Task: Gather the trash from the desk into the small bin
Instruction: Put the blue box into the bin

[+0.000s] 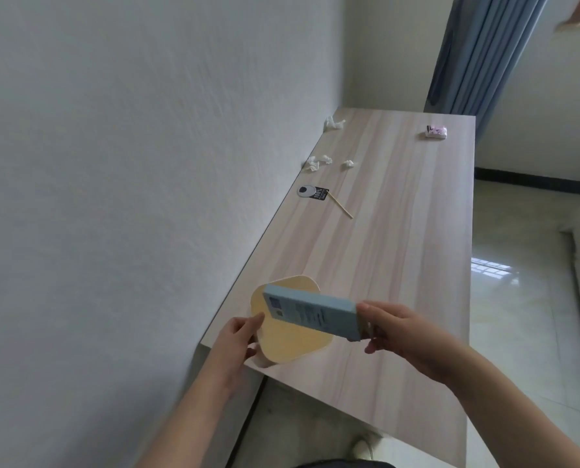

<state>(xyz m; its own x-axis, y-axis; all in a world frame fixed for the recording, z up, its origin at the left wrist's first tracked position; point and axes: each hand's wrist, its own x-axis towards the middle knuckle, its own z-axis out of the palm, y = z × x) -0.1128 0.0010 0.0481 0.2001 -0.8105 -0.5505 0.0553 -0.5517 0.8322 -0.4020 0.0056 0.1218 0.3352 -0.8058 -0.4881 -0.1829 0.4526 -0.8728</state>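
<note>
A small cream-yellow bin (292, 342) stands at the desk's near left corner. My left hand (239, 339) grips its near rim. My right hand (393, 329) holds one end of a flat light-blue box (310, 314), whose far end points over the bin's mouth. Further along the desk (400, 248) lie crumpled white tissues (319, 162), another tissue wad (334, 123), a small single wad (348, 163), a black and white tag (313, 192), a thin wooden stick (341, 206) and a pink and white wrapper (436, 132).
A white wall (129, 163) runs along the desk's left side. Blue curtains (477, 55) hang beyond the far end. Glossy floor tiles (524, 298) lie to the right. A white shoe (364, 445) shows below the desk's near edge.
</note>
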